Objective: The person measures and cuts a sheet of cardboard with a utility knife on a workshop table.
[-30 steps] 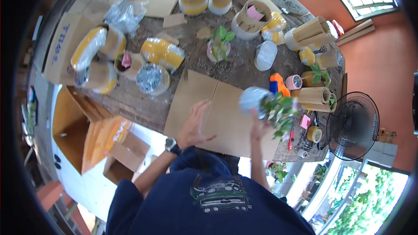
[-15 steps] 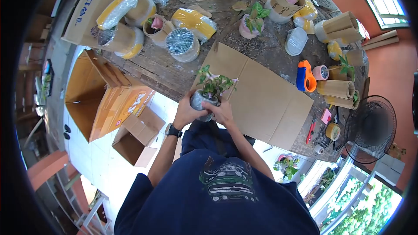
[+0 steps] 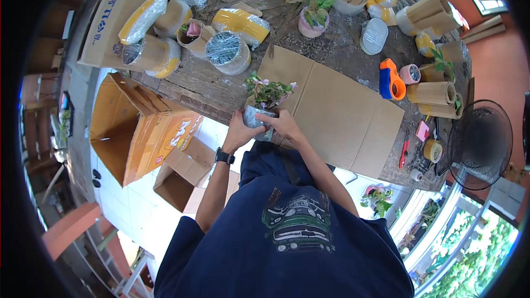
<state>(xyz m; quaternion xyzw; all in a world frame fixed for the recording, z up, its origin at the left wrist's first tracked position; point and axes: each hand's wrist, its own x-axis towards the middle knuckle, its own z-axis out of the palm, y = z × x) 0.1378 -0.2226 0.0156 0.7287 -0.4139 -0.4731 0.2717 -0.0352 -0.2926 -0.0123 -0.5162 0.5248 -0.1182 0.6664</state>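
Between my hands is a small potted plant [image 3: 269,92] with green leaves and a few pale pink flowers. Its pot is wrapped in something clear and shiny, like plastic wrap. My left hand [image 3: 242,133], with a black watch on the wrist, grips the pot's left side. On the right side, my right hand [image 3: 286,126] has its fingers closed against the pot. The plant is held at the table's near edge, by the left end of a creased flat cardboard sheet [image 3: 348,116]. The pot's underside is hidden.
Cardboard-wrapped pots [image 3: 229,54] stand at the back left. A potted plant [image 3: 313,22] sits behind the sheet. An orange-and-blue tape dispenser [image 3: 392,81], a red cutter [image 3: 404,152] and a tape roll [image 3: 433,150] lie right. Open cardboard boxes [image 3: 160,132] are lower left; a fan [image 3: 479,143] stands right.
The pot has been turned a little in my hands, and its plant leans slightly differently. Both hands stay on it. The whole view has shifted slightly.
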